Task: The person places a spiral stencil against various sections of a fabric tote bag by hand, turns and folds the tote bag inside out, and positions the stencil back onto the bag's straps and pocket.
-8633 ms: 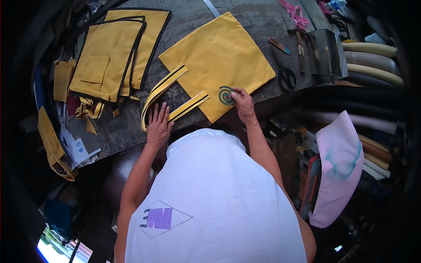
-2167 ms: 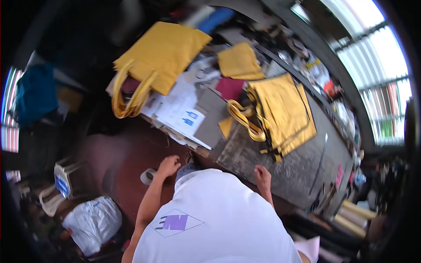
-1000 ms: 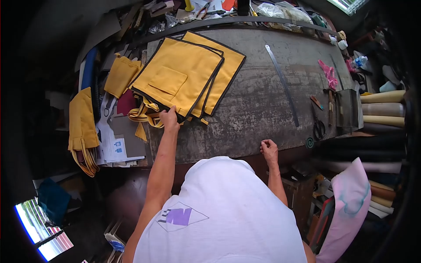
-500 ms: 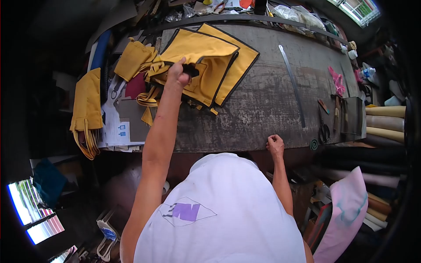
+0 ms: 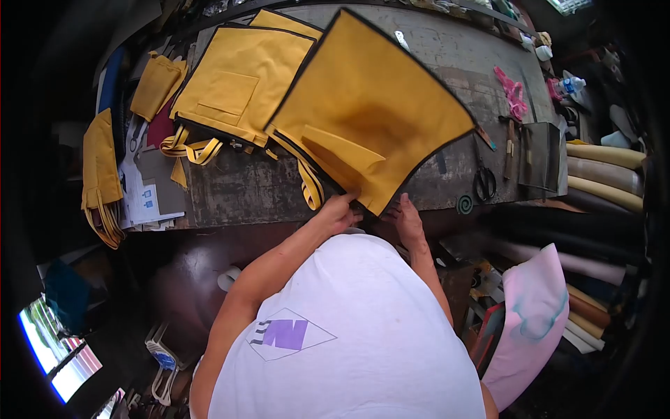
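Looking like a textile workshop: showing a scuffed workbench (image 5: 230, 199) beyond the right hand (image 5: 410, 222), scissors (image 5: 484, 184) and a hammer (image 5: 509, 150) to its right, material rolls (image 5: 604, 179) farther right.

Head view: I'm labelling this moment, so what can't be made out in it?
Head view, metal ruler: its middle is covered by the yellow piece.
Head view, right hand: contact with that piece is unclear; the two nearly meet.
Head view, white paper: its print is too small to read.
Head view, bright window: cut off by the top edge.
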The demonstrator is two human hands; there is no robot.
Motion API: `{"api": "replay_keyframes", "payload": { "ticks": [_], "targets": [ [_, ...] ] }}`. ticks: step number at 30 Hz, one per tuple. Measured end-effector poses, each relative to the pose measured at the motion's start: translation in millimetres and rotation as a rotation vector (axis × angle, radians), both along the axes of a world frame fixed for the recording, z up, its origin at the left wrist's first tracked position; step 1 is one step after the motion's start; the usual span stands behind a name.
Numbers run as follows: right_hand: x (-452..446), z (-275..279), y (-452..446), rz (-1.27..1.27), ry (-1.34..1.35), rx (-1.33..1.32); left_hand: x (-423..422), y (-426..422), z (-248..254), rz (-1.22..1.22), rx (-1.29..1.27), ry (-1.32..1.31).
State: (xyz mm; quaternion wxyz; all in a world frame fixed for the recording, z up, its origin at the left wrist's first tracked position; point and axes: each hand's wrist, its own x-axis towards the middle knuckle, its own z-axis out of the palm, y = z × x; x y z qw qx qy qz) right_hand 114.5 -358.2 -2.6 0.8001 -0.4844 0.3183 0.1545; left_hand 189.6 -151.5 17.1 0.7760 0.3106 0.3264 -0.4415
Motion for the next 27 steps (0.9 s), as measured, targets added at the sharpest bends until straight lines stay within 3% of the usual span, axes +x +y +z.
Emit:
{"api": "replay_keyframes", "payload": {
  "ticks": [3,6,10,11,14,15,18,22,25,27],
  "targets": [
    [3,16,-22,-0.002,0.036,0.159,-24,-24,-33,-0.161,-0.014,0.083],
    [5,1,-32,0.200,0.028,-0.140,-30,-34,-27,-0.135,0.037,-0.007],
    [16,-9,-32,0.100,0.051,-0.101,-21,-21,-6,-0.103,0.238,-0.057],
    [15,-18,-32,0.074,0.042,-0.110,-18,-12,-1,-0.229,0.264,-0.081],
    [15,-17,-30,0.077,0.029,-0.165,-10,11,25,-0.524,0.516,-0.435],
    [14,-20,-29,0.080,-0.001,-0.188,-3,20,23,-0.468,0.622,-0.522],
    [13,-17,-30,0.128,0.020,-0.265,47,52,15,-0.248,1.251,-0.956],
    [9,-14,-25,0.194,0.083,-0.394,82,73,-8,-0.594,1.809,-1.412],
    [0,-17,-23,0.283,0.156,-0.531,71,89,-44,-0.935,1.769,-1.509],
    [-3,-5,-15,0.296,0.002,-0.967,59,92,-51,-0.875,1.789,-1.514]
  ]
}}
